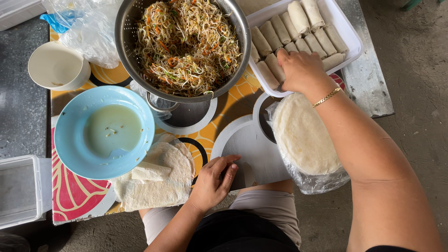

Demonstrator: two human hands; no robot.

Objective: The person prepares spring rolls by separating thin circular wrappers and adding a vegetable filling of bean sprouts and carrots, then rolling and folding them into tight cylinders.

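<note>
The right hand (pixel 302 70) reaches into the white tray (pixel 351 39) at the far right of the table, its fingers curled down over a spring roll (pixel 274 66) at the near end of the rows; whether the fingers actually grip the roll is hidden under the hand. The tray holds rows of rolled spring rolls (pixel 308 28) lying side by side. A gold bracelet (pixel 326 97) circles that wrist.

Just near of the tray, under the right forearm, a stack of round wrappers (pixel 303 135) sits in a clear plastic bag.

The left hand (pixel 214 179) rests on the near edge of the table (pixel 219 119), fingers loosely bent and close together, holding nothing. Just to its left lie a few loose wrappers (pixel 158 182), one small piece folded on top.

Partly over those wrappers stands a blue bowl (pixel 70 135) with a pale, cloudy liquid. Farther off, in the middle, a metal colander (pixel 123 32) is full of bean sprouts and shredded carrot filling (pixel 186 42). At the far left are a white bowl (pixel 58 65) and a crumpled plastic bag (pixel 88 28); a clear container (pixel 21 191) sits at the near left.
</note>
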